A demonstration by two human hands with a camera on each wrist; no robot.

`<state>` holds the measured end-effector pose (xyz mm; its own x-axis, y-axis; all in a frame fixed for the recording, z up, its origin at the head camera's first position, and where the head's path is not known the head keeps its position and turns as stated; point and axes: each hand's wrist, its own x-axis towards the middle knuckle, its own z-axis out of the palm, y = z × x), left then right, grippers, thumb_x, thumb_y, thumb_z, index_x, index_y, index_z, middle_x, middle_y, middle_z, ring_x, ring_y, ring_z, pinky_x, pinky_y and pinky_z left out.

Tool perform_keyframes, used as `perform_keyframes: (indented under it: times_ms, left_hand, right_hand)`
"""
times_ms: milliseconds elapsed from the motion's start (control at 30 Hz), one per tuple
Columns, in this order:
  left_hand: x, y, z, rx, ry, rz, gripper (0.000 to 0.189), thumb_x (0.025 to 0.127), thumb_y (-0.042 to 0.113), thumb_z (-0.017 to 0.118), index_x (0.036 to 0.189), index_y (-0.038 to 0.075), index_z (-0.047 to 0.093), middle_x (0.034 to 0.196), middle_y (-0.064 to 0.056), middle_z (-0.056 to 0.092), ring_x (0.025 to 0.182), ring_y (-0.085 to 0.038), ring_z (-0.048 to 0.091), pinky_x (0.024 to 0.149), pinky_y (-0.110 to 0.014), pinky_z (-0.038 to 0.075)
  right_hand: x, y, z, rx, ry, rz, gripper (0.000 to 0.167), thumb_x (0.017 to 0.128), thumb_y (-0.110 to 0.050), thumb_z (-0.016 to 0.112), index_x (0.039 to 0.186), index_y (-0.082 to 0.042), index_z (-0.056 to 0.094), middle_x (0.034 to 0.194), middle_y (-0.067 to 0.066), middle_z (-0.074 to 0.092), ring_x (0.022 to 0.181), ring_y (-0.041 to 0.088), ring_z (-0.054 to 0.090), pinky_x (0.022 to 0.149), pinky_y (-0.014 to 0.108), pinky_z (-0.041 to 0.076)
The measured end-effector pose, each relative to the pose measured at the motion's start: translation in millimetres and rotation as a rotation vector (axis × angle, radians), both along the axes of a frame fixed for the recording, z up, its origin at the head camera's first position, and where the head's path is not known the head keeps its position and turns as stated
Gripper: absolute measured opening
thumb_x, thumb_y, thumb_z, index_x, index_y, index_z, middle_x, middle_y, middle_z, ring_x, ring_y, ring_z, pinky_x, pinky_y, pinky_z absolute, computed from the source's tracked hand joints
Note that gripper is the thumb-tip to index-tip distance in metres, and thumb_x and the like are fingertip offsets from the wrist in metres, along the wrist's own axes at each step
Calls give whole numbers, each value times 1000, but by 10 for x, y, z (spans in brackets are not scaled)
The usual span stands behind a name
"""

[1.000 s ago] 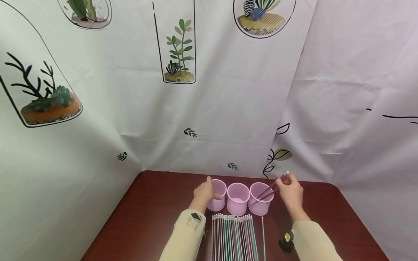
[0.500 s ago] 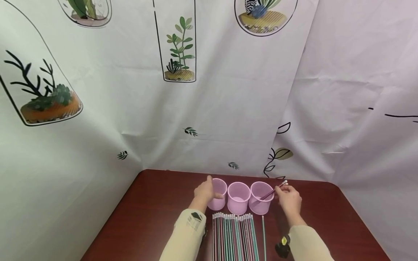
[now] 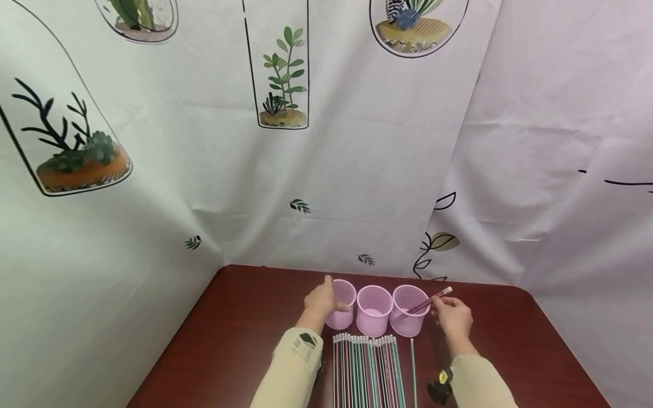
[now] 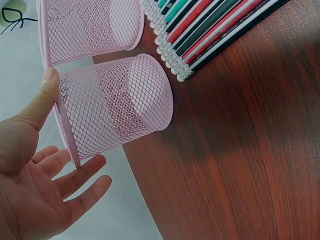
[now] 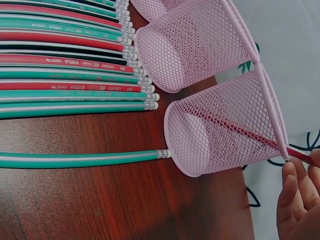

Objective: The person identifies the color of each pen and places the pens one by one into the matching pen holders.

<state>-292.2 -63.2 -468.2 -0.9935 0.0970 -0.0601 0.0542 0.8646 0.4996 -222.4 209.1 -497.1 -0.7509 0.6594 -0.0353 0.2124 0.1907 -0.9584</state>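
Observation:
Three pink mesh pencil cups stand in a row at the table's back. My left hand holds the left cup at its mouth; in the left wrist view the thumb lies on one side of the rim and the fingers on the other. At the right cup, my right hand pinches red pencils near their eraser ends. They slant over the rim with their lower ends inside, overlapping as one line in the right wrist view. Inside the middle cup only the bottom shows.
In front of the cups lies a row of green, red and black pencils, eraser ends toward the cups. One green pencil lies apart to its right. The dark red table meets a white printed cloth behind.
My right hand has moved down and slightly left, lowering the red pencils' eraser ends so they lean flatter over the right cup's rim. My left hand stays at the left cup.

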Motion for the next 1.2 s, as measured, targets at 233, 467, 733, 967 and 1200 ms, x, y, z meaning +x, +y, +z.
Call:
perform_keyframes:
  times_ms: [233, 467, 733, 967, 1200]
  left_hand:
    - [-1, 9, 7, -5, -1, -4, 105, 57, 39, 86, 140, 2, 33, 114, -23, 59, 104, -38, 56, 86, -52, 44]
    - [-3, 11, 36, -9, 2, -6, 104, 57, 39, 87, 138, 2, 34, 110, -22, 60, 101, -37, 57, 83, -52, 44]
    - [11, 4, 49, 12, -8, 8, 102, 58, 37, 86, 139, 2, 34, 113, -23, 59, 103, -38, 56, 86, -53, 43]
    - [8, 4, 43, 6, -13, 6, 104, 58, 37, 86, 140, 2, 33, 115, -23, 58, 104, -38, 56, 86, -53, 43]
    - [20, 5, 27, 8, -21, 8, 105, 58, 38, 86, 141, 2, 32, 117, -24, 57, 106, -39, 55, 87, -53, 43]
  right_hand:
    - [9, 33, -33, 63, -13, 5, 29, 85, -19, 64, 97, 8, 61, 67, 6, 66, 56, 19, 64, 44, 25, 49]
    - [59, -27, 33, 195, 15, -66, 38, 86, -34, 64, 105, -3, 52, 77, 7, 64, 55, 11, 57, 50, 27, 45]
    - [158, -316, 97, 570, 279, -36, 10, 81, -20, 63, 75, -14, 58, 59, -4, 52, 51, 13, 46, 48, 33, 34]
    - [316, -495, -219, 675, 42, 299, 9, 78, -20, 63, 73, -18, 58, 59, -6, 51, 51, 13, 45, 47, 31, 36]
    - [436, -620, -524, 679, -90, 585, 17, 72, -16, 70, 69, -22, 55, 60, -10, 43, 52, 7, 39, 47, 26, 32]
